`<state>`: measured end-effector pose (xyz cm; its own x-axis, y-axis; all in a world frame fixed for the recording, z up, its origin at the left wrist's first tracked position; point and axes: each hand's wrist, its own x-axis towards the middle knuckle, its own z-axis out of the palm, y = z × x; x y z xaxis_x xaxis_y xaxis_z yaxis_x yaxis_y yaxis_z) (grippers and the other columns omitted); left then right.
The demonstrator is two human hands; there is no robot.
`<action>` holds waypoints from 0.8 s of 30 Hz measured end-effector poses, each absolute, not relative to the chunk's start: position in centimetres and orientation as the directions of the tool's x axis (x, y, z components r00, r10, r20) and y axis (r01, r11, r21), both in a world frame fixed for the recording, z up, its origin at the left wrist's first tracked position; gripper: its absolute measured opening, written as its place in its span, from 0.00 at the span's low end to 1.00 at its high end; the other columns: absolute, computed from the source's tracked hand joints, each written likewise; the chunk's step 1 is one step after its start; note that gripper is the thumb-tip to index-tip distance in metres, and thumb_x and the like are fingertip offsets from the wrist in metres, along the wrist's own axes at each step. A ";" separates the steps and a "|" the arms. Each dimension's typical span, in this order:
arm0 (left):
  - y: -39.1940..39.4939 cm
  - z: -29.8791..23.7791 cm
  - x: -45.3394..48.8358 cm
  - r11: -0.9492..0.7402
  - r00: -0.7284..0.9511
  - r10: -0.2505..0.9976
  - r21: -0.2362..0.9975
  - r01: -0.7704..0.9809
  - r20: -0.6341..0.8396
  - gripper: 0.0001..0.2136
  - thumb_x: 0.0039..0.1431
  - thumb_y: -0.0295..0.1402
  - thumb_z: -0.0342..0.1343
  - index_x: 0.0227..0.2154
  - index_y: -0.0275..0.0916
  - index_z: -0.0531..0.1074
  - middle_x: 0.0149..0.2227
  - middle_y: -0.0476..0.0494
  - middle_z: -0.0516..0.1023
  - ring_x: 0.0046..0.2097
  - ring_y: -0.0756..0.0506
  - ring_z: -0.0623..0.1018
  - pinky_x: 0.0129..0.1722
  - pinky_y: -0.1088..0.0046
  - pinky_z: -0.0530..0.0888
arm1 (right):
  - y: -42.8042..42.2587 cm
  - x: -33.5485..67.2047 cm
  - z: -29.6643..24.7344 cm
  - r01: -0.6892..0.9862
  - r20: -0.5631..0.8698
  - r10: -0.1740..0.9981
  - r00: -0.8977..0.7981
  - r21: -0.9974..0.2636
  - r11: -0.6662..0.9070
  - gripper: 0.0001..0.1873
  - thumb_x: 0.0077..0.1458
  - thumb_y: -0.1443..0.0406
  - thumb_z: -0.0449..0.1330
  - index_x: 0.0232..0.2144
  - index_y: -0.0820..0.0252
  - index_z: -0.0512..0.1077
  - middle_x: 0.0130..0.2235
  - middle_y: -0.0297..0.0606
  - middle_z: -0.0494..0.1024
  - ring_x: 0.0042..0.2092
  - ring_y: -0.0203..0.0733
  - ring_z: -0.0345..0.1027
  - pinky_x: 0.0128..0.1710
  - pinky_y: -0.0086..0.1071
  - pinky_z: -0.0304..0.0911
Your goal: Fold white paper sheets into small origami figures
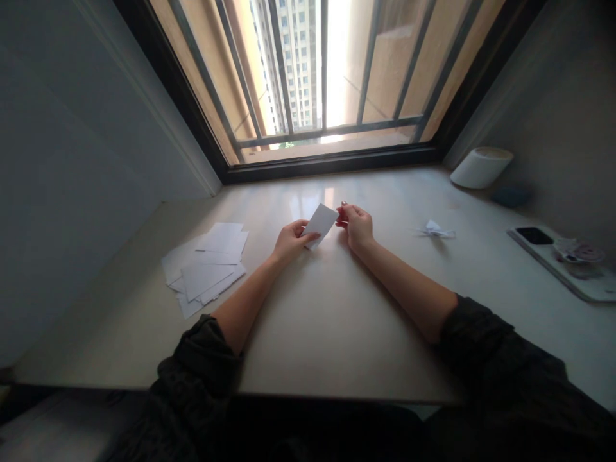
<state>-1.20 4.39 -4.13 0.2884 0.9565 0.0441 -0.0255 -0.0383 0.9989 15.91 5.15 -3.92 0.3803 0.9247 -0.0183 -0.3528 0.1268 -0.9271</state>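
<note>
My left hand (pixel 290 240) is closed on a small white sheet of paper (pixel 321 222), thumb on the near face and fingers behind. The sheet is tilted above the tabletop. Close to its upper right corner is my right hand (pixel 357 224), its fingers curled together in a pinch. Whether those fingertips touch the corner, or what lies between them, is too small to make out. To the left of my left forearm, a loose pile of similar white paper sheets (pixel 206 273) lies spread and overlapping.
Both forearms rest over a pale glossy table (pixel 337 333). A crumpled white scrap (pixel 436 229) lies to the right. Farther right are a phone (pixel 563 263) and a white cylindrical object (pixel 481 168) near the wall. A barred window (pixel 332 154) stands behind the table.
</note>
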 end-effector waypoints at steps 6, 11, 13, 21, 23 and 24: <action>4.6 -4.1 -1.3 -0.083 0.182 0.978 0.990 -0.111 0.102 0.22 0.40 0.42 0.70 0.36 0.35 0.74 0.34 0.42 0.81 0.33 0.46 0.78 0.35 0.71 0.71 | 4.6 15.3 -4.3 -0.121 0.137 0.979 0.153 -0.980 0.156 0.23 0.50 0.44 0.59 0.29 0.58 0.73 0.28 0.35 0.75 0.28 0.35 0.67 0.24 0.28 0.61; 4.2 -3.6 -1.1 -0.074 0.198 0.975 0.988 -0.134 0.100 0.24 0.40 0.42 0.70 0.39 0.35 0.73 0.34 0.42 0.81 0.33 0.46 0.79 0.36 0.70 0.73 | 4.1 14.8 -4.8 0.184 0.263 0.963 0.054 -0.951 0.249 0.24 0.49 0.43 0.59 0.23 0.58 0.71 0.28 0.36 0.73 0.31 0.39 0.65 0.28 0.31 0.63; 3.9 -3.4 -1.0 -0.061 0.245 0.965 0.990 -0.124 0.090 0.25 0.39 0.41 0.71 0.40 0.36 0.72 0.34 0.43 0.81 0.33 0.46 0.79 0.36 0.70 0.73 | 4.2 14.9 -5.0 0.195 0.264 0.963 0.046 -0.948 0.250 0.25 0.52 0.42 0.56 0.23 0.58 0.69 0.26 0.34 0.71 0.30 0.38 0.64 0.28 0.31 0.61; 4.1 -3.6 -1.0 -0.058 0.127 0.989 0.990 -0.125 0.074 0.19 0.47 0.49 0.64 0.31 0.36 0.78 0.28 0.47 0.77 0.29 0.50 0.74 0.30 0.76 0.71 | 3.6 14.6 -4.7 0.346 0.332 0.943 -0.020 -0.883 0.318 0.25 0.58 0.44 0.50 0.21 0.56 0.62 0.22 0.31 0.64 0.26 0.36 0.57 0.25 0.29 0.54; 4.3 -3.9 -1.1 -0.077 0.063 0.994 0.987 -0.140 0.086 0.19 0.45 0.48 0.65 0.30 0.35 0.79 0.29 0.47 0.78 0.30 0.50 0.75 0.31 0.75 0.71 | 3.5 14.5 -4.5 0.371 0.349 0.936 -0.038 -0.865 0.338 0.25 0.58 0.45 0.50 0.22 0.56 0.63 0.23 0.31 0.65 0.27 0.36 0.58 0.26 0.29 0.55; 4.4 -4.0 -1.1 -0.083 0.047 0.995 0.985 -0.148 0.091 0.18 0.45 0.48 0.66 0.30 0.35 0.79 0.29 0.46 0.78 0.31 0.50 0.75 0.32 0.75 0.71 | 3.4 14.4 -4.5 0.377 0.355 0.934 -0.043 -0.860 0.344 0.25 0.58 0.45 0.50 0.22 0.56 0.64 0.23 0.31 0.66 0.27 0.36 0.58 0.27 0.28 0.55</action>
